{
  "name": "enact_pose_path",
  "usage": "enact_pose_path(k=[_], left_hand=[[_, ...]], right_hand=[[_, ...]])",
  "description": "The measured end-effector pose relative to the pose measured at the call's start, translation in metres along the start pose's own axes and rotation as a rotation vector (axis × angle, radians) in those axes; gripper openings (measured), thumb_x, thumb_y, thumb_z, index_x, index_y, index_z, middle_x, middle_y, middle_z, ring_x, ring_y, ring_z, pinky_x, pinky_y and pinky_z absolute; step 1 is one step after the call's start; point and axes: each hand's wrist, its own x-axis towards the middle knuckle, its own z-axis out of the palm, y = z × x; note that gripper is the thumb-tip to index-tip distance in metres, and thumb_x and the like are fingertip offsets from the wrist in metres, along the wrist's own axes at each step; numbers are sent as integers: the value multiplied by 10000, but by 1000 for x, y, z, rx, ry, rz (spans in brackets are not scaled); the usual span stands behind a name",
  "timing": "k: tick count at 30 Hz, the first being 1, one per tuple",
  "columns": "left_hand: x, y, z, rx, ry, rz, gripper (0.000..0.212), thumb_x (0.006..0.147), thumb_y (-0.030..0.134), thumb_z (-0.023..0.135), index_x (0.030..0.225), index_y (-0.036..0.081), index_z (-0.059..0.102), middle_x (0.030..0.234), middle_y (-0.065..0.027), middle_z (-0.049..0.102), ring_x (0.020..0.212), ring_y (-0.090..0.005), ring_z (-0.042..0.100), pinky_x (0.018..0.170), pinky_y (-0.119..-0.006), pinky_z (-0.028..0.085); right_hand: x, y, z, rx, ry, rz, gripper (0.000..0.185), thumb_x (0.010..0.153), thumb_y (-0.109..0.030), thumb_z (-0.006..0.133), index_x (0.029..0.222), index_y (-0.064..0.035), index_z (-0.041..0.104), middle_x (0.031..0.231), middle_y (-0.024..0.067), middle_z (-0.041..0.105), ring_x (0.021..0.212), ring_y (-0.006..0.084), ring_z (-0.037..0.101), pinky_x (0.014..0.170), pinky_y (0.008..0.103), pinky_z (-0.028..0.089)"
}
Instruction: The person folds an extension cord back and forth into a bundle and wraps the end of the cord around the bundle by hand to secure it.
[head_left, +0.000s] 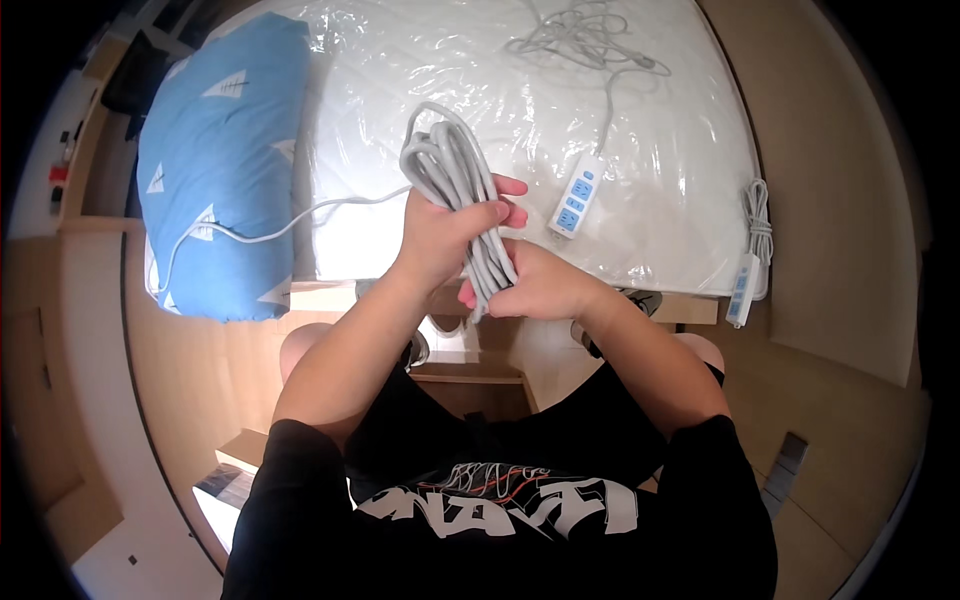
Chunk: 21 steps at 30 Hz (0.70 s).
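A thick bundle of grey power cable (465, 169), folded in long loops, is held above the near edge of the bed. My left hand (450, 229) wraps around its middle, thumb across the strands. Lower down, my right hand (529, 281) grips the bundle's bottom end. From the left hand a single length of the cable runs left over the blue pillow (225, 150) and drops out of sight at its far side. Just right of my hands lies a white power strip (577, 196) with blue sockets, its cord leading up to a loose grey tangle (581, 41).
Plastic film covers the white mattress (360, 247). At its right corner sits another power strip (742, 291) with a tied cable bundle (758, 217). A box (225, 495) stands on the floor at lower left. The wooden bed edge (322, 298) runs before my knees.
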Motion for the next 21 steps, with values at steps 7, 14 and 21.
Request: enact_pose_path(k=[7, 14, 21], left_hand=[[-3, -6, 7, -223, 21, -19, 484, 854, 27, 630, 1250, -16, 355, 813, -125, 573, 645, -211, 612, 569, -369, 540], [-5, -15, 15, -196, 185, 73, 437, 864, 5, 642, 1210, 19, 375, 803, -109, 567, 630, -210, 604, 549, -367, 519], [0, -18, -1, -645, -255, -57, 291, 790, -51, 657, 1047, 43, 560, 831, -98, 614, 743, -237, 643, 713, -411, 565]], right_hand=[[-1, 6, -3, 127, -29, 29, 371, 765, -113, 675, 1100, 15, 583, 955, 96, 674, 839, 168, 653, 752, 300, 529], [4, 2, 16, -259, 345, 22, 421, 719, -196, 734, 1041, 45, 608, 896, 144, 677, 804, 240, 672, 766, 339, 527], [0, 2, 10, -174, 272, -77, 463, 694, -174, 688, 1091, 47, 603, 969, 185, 673, 924, 278, 660, 835, 349, 504]])
